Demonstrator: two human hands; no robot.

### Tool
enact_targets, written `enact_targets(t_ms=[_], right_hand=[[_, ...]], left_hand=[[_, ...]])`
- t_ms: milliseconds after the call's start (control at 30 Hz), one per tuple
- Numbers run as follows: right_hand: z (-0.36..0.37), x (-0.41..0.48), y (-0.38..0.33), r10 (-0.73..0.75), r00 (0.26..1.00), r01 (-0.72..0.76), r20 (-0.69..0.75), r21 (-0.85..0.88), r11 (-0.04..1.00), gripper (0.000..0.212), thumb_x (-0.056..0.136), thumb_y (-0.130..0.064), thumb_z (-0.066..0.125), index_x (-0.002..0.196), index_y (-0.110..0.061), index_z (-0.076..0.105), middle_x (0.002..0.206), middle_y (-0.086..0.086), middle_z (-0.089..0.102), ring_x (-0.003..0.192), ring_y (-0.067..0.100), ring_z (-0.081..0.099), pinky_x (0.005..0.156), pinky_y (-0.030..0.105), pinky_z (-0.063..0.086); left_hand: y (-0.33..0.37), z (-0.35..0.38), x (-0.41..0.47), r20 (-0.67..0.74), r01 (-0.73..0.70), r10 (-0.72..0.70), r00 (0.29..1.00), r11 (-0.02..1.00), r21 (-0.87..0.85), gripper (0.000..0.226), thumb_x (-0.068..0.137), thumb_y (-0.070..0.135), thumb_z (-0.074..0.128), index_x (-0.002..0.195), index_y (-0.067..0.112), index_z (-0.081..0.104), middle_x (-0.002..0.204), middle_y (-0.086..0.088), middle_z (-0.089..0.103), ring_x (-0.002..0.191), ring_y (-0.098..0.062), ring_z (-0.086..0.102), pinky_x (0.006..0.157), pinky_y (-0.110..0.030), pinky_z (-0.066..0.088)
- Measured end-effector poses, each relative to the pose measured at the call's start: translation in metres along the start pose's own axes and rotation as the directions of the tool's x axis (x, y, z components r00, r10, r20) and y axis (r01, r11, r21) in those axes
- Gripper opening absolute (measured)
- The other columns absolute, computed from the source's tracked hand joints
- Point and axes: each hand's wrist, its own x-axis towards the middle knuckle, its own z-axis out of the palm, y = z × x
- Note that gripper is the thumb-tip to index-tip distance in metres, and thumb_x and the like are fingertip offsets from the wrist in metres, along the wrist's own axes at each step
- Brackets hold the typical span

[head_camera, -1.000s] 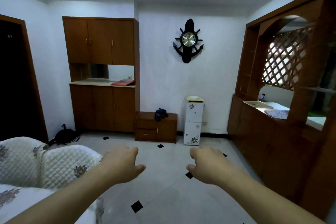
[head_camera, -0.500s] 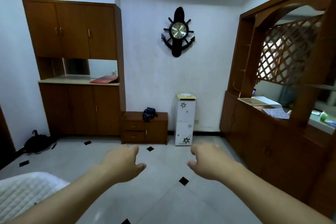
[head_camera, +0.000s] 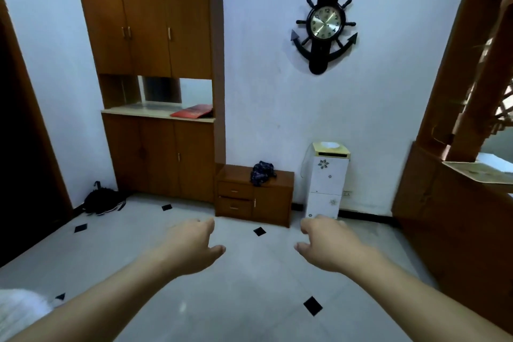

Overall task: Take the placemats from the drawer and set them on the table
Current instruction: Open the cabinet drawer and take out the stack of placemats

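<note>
A low wooden cabinet (head_camera: 273,197) stands against the far wall, with two shut drawers (head_camera: 234,199) on its left half and a door on its right. A dark cloth bundle (head_camera: 262,171) lies on its top. My left hand (head_camera: 194,244) and my right hand (head_camera: 324,244) are stretched out in front of me above the tiled floor, well short of the cabinet. Both hold nothing, with fingers loosely curled and apart. No placemats or table are in view.
A tall wooden cupboard (head_camera: 155,91) with a red item (head_camera: 191,111) on its counter stands at the left. A white water dispenser (head_camera: 327,178) is right of the low cabinet. A wooden divider (head_camera: 458,175) lines the right. A black bag (head_camera: 102,200) lies at the left wall.
I have moved forward across the floor towards the far wall. The quilted white cover at the lower left has almost slid out of view. Both hands stay stretched out and empty.
</note>
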Motion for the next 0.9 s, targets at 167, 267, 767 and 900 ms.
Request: enact_targets(t_ms=[167, 267, 767, 900], right_hand=[[0.016, 0.1, 0.008, -0.037, 0.999, 0.036, 0.028, 0.037, 0.999, 0.036, 0.092, -0.05, 0.05, 0.113, -0.022, 0.056, 0.113, 0.003, 0.059, 0.101, 0.025, 0.057, 0.09, 0.041, 0.048], [0.024, 0.169, 0.01, -0.036, 0.999, 0.035, 0.022, 0.03, 0.999, 0.035, 0.091, -0.05, 0.051, 0.111, -0.022, 0.056, 0.111, 0.002, 0.06, 0.099, 0.025, 0.058, 0.089, 0.042, 0.049], [0.028, 0.493, 0.051, 0.071, 0.996, -0.073, 0.045, 0.034, 0.997, 0.03, 0.091, -0.049, 0.051, 0.102, -0.021, 0.055, 0.106, 0.004, 0.059, 0.097, 0.026, 0.057, 0.085, 0.039, 0.048], [0.045, 0.601, 0.071, 0.041, 0.997, -0.045, 0.064, 0.05, 0.998, 0.029, 0.091, -0.05, 0.05, 0.096, -0.022, 0.053, 0.101, 0.003, 0.058, 0.092, 0.025, 0.057, 0.08, 0.037, 0.047]], left_hand=[[-0.014, 0.014, 0.096, 0.043, 0.022, -0.022, 0.999, 1.0, 0.011, 0.054, 0.088, 0.06, 0.053, 0.127, 0.023, 0.049, 0.124, -0.001, 0.058, 0.103, -0.019, 0.057, 0.09, -0.035, 0.049], [-0.029, 0.017, 0.169, 0.024, 0.004, -0.004, 1.0, 1.0, 0.021, 0.056, 0.087, 0.061, 0.054, 0.127, 0.023, 0.049, 0.123, -0.001, 0.059, 0.103, -0.018, 0.057, 0.091, -0.036, 0.051], [-0.067, 0.002, 0.53, 0.039, -0.169, 0.167, 0.985, 0.984, 0.06, 0.047, 0.09, 0.061, 0.048, 0.123, 0.028, 0.048, 0.119, 0.003, 0.058, 0.106, -0.017, 0.057, 0.097, -0.041, 0.044], [-0.08, 0.016, 0.626, 0.046, -0.134, 0.131, 0.99, 0.989, 0.06, 0.043, 0.088, 0.062, 0.048, 0.116, 0.029, 0.05, 0.11, 0.005, 0.059, 0.098, -0.016, 0.056, 0.093, -0.04, 0.045]])
